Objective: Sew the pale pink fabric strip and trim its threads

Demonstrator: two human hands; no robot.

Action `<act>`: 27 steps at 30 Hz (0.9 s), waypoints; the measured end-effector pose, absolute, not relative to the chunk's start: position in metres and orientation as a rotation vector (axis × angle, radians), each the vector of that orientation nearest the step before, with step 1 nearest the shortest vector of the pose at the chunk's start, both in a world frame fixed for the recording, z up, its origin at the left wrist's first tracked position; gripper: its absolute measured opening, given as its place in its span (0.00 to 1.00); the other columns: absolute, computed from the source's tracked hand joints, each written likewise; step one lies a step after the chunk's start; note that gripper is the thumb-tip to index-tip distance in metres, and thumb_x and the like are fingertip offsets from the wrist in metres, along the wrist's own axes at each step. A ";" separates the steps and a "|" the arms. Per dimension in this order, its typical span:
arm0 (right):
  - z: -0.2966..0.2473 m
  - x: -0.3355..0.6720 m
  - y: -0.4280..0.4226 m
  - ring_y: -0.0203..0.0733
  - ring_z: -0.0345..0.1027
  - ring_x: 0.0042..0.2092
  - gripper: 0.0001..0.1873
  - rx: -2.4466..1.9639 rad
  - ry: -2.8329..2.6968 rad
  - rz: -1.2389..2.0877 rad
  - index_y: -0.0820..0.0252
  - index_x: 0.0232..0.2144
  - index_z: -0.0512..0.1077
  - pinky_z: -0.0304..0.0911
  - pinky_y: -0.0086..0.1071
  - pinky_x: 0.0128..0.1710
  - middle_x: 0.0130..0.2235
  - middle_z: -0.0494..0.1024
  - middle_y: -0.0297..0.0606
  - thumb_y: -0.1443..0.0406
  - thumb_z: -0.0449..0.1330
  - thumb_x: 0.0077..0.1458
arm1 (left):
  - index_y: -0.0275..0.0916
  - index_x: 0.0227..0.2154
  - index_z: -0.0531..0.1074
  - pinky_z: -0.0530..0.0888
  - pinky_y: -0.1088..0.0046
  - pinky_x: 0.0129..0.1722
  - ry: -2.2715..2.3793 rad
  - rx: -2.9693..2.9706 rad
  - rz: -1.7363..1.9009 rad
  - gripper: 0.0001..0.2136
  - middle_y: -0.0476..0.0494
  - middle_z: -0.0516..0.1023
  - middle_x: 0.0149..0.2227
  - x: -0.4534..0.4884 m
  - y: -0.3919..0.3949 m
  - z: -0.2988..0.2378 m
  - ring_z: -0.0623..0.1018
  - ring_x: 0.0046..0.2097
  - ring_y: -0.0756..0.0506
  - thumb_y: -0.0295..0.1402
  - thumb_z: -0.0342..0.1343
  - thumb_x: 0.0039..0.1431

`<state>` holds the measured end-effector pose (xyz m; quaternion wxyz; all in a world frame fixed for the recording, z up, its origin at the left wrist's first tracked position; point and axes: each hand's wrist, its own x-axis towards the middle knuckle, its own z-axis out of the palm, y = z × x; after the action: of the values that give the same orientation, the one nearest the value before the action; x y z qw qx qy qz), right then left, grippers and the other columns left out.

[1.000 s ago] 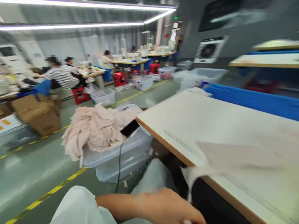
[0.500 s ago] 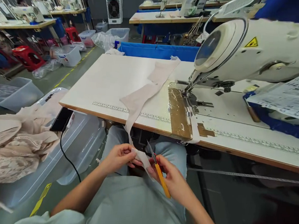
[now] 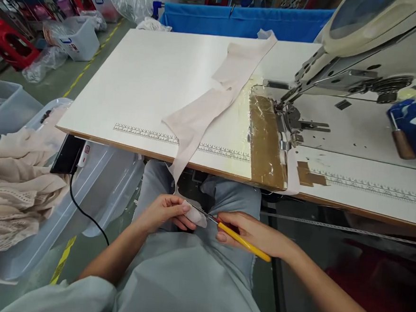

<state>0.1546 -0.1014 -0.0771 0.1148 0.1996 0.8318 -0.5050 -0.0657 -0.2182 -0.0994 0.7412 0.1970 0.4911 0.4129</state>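
My left hand (image 3: 166,213) pinches the end of a pale pink fabric piece (image 3: 204,113) above my lap. From there the fabric runs up over the table edge and lies across the white tabletop. My right hand (image 3: 247,232) is closed on small scissors with orange-yellow handles (image 3: 246,244). Their blades point left and reach the fabric at my left fingertips. Whether the blades are apart I cannot make out. A loose fold of the fabric hangs below the left thumb.
A sewing machine (image 3: 364,57) stands on the table's right, with brown tape (image 3: 266,141) beside its needle area. At left, a clear plastic tub (image 3: 95,181) carries piled beige lace garments (image 3: 10,185) and a black phone (image 3: 66,154) with a cable. Blue cloth (image 3: 246,22) hangs behind the table.
My right hand has turned the scissors so the blades now point left to the fabric, and it has let go of the fabric's end. The view has tilted down and closer.
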 end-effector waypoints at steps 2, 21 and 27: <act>-0.076 0.155 -0.100 0.35 0.50 0.24 0.21 0.637 2.492 -1.382 0.54 0.22 0.55 0.49 0.29 0.23 0.22 0.56 0.27 0.49 0.52 0.59 | 0.32 0.30 0.73 0.76 0.76 0.30 1.097 0.435 0.897 0.21 0.38 0.82 0.28 -0.066 -0.217 -0.100 0.83 0.33 0.43 0.48 0.66 0.48; -0.082 0.162 -0.112 0.39 0.62 0.22 0.22 0.842 2.770 -0.843 0.54 0.20 0.57 0.48 0.32 0.22 0.22 0.69 0.34 0.49 0.54 0.58 | 0.32 0.29 0.74 0.76 0.72 0.33 1.154 0.473 0.835 0.21 0.36 0.82 0.28 -0.061 -0.212 -0.096 0.83 0.33 0.41 0.49 0.65 0.49; -0.084 0.163 -0.116 0.42 0.67 0.25 0.21 0.828 2.755 -0.788 0.55 0.24 0.62 0.49 0.32 0.23 0.26 0.73 0.36 0.48 0.55 0.58 | 0.32 0.28 0.73 0.75 0.73 0.32 1.171 0.463 0.821 0.21 0.37 0.82 0.27 -0.058 -0.212 -0.096 0.83 0.32 0.42 0.50 0.66 0.47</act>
<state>0.1626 -0.1163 -0.0839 0.0793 0.2766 0.9208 -0.2633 -0.0577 -0.2123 -0.0963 0.7307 0.2102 0.5317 0.3730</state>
